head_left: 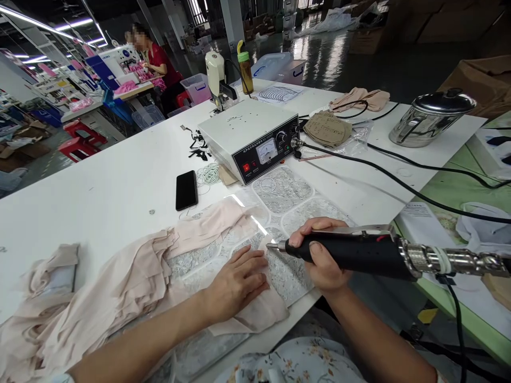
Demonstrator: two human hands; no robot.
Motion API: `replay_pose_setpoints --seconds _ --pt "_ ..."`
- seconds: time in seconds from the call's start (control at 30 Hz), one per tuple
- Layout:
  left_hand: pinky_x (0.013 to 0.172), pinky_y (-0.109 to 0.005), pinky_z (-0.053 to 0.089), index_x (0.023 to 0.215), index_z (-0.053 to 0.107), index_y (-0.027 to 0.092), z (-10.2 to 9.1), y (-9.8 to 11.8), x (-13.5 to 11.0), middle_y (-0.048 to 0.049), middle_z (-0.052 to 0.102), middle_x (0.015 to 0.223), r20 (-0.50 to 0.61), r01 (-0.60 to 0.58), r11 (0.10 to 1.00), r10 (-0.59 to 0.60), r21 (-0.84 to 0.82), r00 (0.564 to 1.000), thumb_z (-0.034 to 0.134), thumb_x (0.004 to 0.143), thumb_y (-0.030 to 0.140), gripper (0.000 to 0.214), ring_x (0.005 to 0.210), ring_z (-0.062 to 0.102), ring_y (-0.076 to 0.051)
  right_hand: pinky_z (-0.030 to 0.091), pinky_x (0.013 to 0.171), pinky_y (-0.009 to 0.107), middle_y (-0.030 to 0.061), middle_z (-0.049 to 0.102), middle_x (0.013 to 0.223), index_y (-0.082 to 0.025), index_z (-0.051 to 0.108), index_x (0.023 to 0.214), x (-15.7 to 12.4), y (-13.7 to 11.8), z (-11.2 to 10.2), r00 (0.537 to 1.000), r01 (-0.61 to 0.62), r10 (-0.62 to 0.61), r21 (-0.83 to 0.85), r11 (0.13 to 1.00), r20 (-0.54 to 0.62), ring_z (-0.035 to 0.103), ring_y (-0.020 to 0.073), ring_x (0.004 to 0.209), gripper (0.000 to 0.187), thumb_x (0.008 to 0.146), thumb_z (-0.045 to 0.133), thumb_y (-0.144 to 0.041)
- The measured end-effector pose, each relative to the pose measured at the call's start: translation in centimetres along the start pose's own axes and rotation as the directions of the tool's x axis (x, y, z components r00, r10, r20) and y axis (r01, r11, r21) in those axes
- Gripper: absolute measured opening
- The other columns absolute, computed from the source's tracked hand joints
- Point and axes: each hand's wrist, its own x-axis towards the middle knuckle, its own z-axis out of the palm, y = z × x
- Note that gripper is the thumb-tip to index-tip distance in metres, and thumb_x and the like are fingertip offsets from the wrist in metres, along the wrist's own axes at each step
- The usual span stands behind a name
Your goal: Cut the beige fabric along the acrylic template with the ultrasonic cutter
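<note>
My right hand (325, 271) is wrapped round a thick black ultrasonic handpiece (359, 256) held nearly level, its pointed metal tip (276, 246) facing left. Just right of my left fingertips, the tip is at the edge of a pale pink fabric piece (261, 311); whether it touches cannot be told. My left hand (241, 279) lies over that fabric, palm down, fingers stretched out. Beneath is a clear patterned mat (289, 276). A heap of similar pink fabric (123, 282) spreads to the left.
A white control box (247, 133) stands behind the mat, its black cable (383, 167) running right. Around it are a phone (186, 190), light green cord (209, 174), brown fabric patches (328, 128) and a lidded steel pot (429, 119). A person in red (165, 61) sits far left at a sewing machine.
</note>
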Motion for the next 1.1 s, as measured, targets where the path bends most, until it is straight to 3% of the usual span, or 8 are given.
replay_pose_setpoints --seconds 0.33,0.9,1.1 --pt "0.107 -0.047 0.042 0.088 0.061 0.016 0.5 -0.4 -0.6 -0.0126 0.059 0.123 -0.057 0.044 0.999 -0.044 0.000 0.997 0.060 0.091 0.024 0.009 0.126 0.049 -0.026 0.052 0.062 0.034 -0.0013 0.056 0.083 -0.024 0.053 0.097 0.4 0.0 -0.1 1.000 0.017 -0.017 0.017 1.000 0.002 0.059 0.0136 0.063 0.016 0.082 0.058 -0.022" --pt "0.113 -0.047 0.033 0.089 0.059 0.017 0.4 -1.3 -0.6 -0.0095 0.061 0.122 0.004 0.030 0.997 -0.030 0.069 1.000 0.059 0.092 0.035 0.018 0.132 0.044 -0.026 0.052 0.060 0.034 -0.0017 0.055 0.083 -0.024 0.052 0.097 0.6 0.4 0.1 0.999 0.010 -0.010 -0.001 1.000 -0.040 0.058 0.0130 0.061 0.016 0.081 0.057 -0.024" --pt "0.112 -0.048 0.033 0.090 0.059 0.017 0.3 -1.4 -0.5 -0.0118 0.056 0.131 0.019 0.035 0.998 -0.036 0.054 0.999 0.058 0.092 0.036 0.019 0.136 0.038 -0.027 0.052 0.060 0.033 -0.0019 0.054 0.084 -0.024 0.052 0.097 0.7 0.4 0.1 0.999 0.011 -0.010 0.019 1.000 -0.031 0.059 0.0123 0.061 0.017 0.081 0.058 -0.024"
